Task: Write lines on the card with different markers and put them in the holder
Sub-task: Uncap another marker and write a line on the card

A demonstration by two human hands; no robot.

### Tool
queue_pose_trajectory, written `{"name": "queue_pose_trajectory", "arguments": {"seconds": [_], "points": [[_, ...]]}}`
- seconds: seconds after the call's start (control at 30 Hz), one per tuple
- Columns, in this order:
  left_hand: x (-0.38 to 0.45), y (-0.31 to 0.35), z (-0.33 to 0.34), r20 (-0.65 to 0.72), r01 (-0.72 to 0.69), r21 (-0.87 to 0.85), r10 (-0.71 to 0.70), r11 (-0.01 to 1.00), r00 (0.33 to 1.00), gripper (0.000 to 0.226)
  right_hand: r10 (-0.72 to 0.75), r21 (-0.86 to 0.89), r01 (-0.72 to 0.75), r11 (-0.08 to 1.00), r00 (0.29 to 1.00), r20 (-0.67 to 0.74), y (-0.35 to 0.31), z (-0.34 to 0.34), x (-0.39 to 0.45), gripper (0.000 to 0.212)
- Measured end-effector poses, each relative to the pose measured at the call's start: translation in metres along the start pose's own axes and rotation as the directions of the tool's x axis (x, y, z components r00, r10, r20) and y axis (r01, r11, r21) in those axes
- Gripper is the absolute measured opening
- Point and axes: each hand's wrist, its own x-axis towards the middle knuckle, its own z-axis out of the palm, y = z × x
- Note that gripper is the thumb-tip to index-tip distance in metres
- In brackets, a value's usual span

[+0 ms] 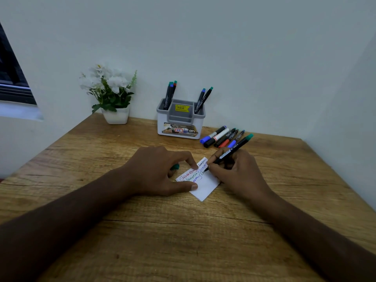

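Observation:
A small white card (205, 187) lies on the wooden table (183, 231), with red, green and blue handwriting on its upper part. My right hand (234, 171) grips a black marker with a green end (236, 148), its tip touching the card's right side. My left hand (160, 169) presses the card's left edge with forefinger and thumb, and a green cap (175, 166) peeks out from under its curled fingers. A white and grey holder (180, 127) stands at the back with several markers upright in its two side slots.
Several loose markers (221, 137) lie in a row right of the holder, close behind my right hand. A white pot of white flowers (114, 94) stands at the back left against the wall. A dark window (12, 78) is at far left.

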Motion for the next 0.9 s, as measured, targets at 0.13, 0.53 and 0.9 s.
{"name": "queue_pose_trajectory", "arguments": {"seconds": [0.13,0.53,0.9], "points": [[-0.0007,-0.0002,0.0002,-0.005,-0.003,0.004,0.003,1.0,1.0,0.059,0.019,-0.007,-0.019,1.0,1.0,-0.006,0.0,0.0004,0.0012,0.002],[0.0003,-0.0001,0.0001,0.012,0.002,-0.008,-0.002,1.0,1.0,0.058,0.038,-0.045,-0.04,0.998,0.999,-0.038,-0.0002,0.0009,0.0019,0.004],[0.0013,-0.0018,0.0012,0.007,0.004,-0.008,-0.004,1.0,1.0,0.059,0.071,-0.025,-0.073,0.997,0.995,-0.071,-0.0047,0.0015,0.0024,0.007]]}}
